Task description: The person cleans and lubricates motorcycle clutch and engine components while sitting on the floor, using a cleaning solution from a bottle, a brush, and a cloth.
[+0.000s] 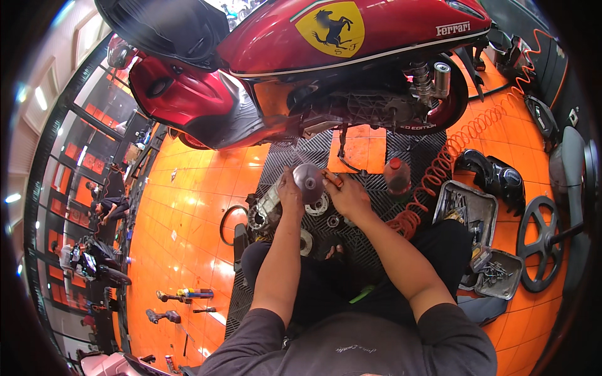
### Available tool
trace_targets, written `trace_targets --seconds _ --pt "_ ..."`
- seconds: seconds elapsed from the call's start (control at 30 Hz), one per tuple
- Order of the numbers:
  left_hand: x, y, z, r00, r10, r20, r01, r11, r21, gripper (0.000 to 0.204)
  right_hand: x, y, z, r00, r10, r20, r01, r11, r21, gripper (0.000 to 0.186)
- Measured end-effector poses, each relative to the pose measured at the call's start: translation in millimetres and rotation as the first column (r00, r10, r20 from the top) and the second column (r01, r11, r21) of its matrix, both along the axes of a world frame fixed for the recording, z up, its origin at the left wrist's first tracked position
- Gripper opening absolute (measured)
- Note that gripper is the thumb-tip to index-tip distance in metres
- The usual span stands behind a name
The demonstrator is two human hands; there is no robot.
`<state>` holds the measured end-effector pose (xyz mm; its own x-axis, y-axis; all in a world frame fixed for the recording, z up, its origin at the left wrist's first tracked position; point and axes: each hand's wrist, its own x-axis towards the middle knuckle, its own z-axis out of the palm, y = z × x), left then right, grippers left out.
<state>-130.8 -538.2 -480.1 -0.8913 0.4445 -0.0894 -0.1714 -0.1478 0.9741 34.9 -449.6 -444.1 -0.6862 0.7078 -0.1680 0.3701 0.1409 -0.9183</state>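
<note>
**Two hands on a metal scooter part**

A person sits on the floor with legs out, on a black grid mat point(295, 156) laid over orange floor tiles point(188, 207). A red scooter point(301, 56) stands at the far edge of the mat.

The left hand point(290, 195) is curled around a round grey metal cone point(308, 180). Its grip is closed on the cone and holds it up above the mat. The cone sits on top of a bigger metal engine part point(266, 210) that rests on the mat between the person's knees.

The right hand point(347, 195) is just beside the cone. Its fingers are bent around a small orange thing point(332, 178) and touch it. I cannot tell what the orange thing is.

A round silver ring with holes point(316, 205) lies just under the hands.

On the right side of the mat sits a dark bottle with a red cap point(397, 175). Near it runs a curly orange hose point(451, 156).

Farther right on the tiles are two grey metal trays. The far tray point(465, 210) holds small tools and bits. The near tray point(500, 274) holds a pile of screws and bolts. A black wheel point(539, 241) lies beside the trays.

At the left edge of the floor lie a few power tools point(182, 294).
</note>
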Motion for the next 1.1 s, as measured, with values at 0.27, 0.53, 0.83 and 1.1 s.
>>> trace_targets --seconds 0.27,0.53,0.83,1.1 --pt "-38 -2 -14 0.836 0.124 0.534 -0.297 0.921 0.251 0.019 11 7 6 0.985 0.172 -0.027 -0.172 0.985 0.004 0.063" --pt "-50 -24 -26 0.808 -0.039 0.588 -0.252 0.879 0.405 0.02 7 -20 19 0.991 0.112 -0.079 -0.099 0.984 0.15 0.051" --pt "-35 -10 -15 0.944 0.036 0.329 -0.117 0.966 0.231 0.052 7 -9 2 0.967 0.214 -0.136 -0.21 0.977 0.04 0.045" --pt "-13 -10 -2 0.915 -0.031 0.403 -0.057 0.977 0.204 0.068 9 -13 18 0.995 0.101 0.022 -0.103 0.99 0.102 0.051"
